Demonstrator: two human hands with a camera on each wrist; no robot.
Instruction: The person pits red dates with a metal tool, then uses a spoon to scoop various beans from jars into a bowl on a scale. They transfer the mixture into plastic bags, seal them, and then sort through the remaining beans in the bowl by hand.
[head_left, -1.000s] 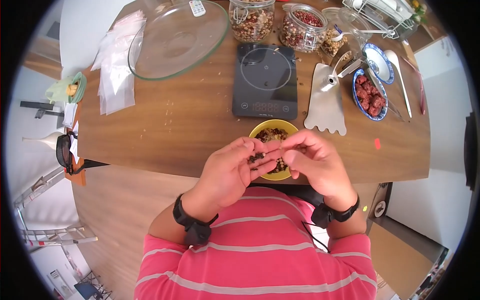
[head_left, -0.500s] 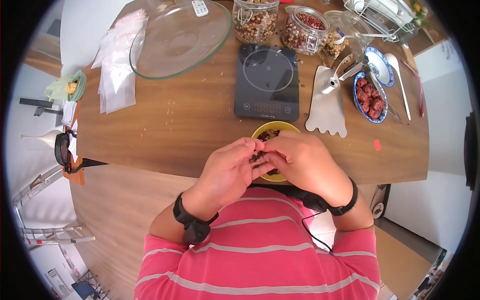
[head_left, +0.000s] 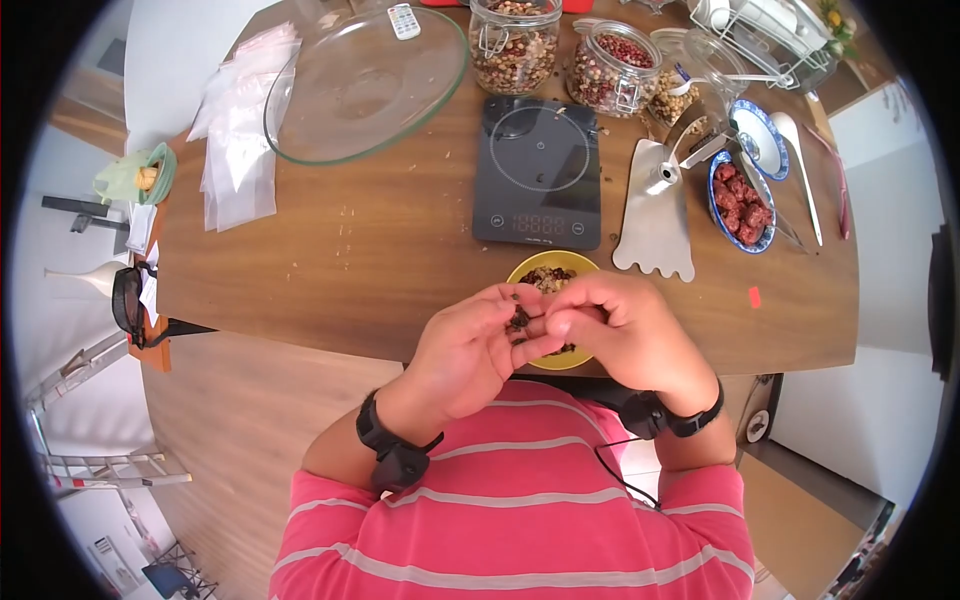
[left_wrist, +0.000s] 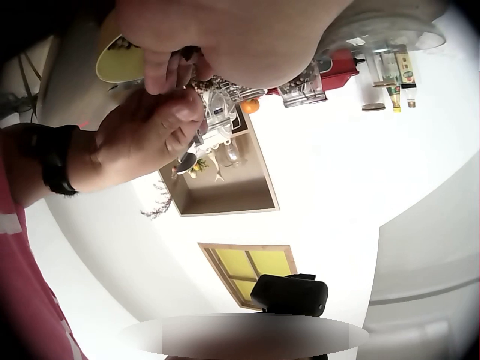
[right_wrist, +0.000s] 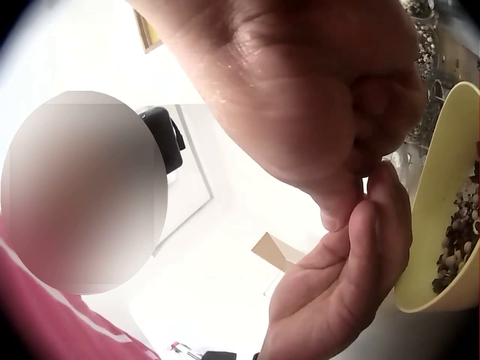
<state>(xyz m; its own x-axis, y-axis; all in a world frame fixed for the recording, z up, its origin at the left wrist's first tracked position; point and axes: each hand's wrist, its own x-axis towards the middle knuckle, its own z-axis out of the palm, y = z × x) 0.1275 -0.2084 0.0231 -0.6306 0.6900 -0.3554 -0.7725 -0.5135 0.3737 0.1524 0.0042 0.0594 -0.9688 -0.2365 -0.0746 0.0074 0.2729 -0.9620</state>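
The left hand (head_left: 455,355) is turned palm up, its fingers lightly bent, with small dark pieces (head_left: 519,318) lying on them. Curled, the right hand (head_left: 635,330) has thumb and index finger together against the left fingers; nothing can be made out in that pinch. Both hands are over the near part of a yellow bowl (head_left: 515,270) of mixed dark and pale kernels (head_left: 550,280). In the right wrist view the right hand (right_wrist: 300,90) meets the left fingers (right_wrist: 382,217) beside the bowl (right_wrist: 424,247). Small dark matter (left_wrist: 190,52) shows at the left hand (left_wrist: 240,30).
Beyond the bowl lies a black scale (head_left: 537,180). To its right are a metal scraper (head_left: 652,225) and a blue-rimmed bowl of dark red lumps (head_left: 740,205). Glass jars (head_left: 514,60) stand behind. A glass plate (head_left: 365,95) and plastic bags (head_left: 240,170) lie left.
The right hand moved in over the left fingers, then drew back slightly to the right, its fingers now more curled. The left hand has shifted slightly right, still bearing the dark pieces.
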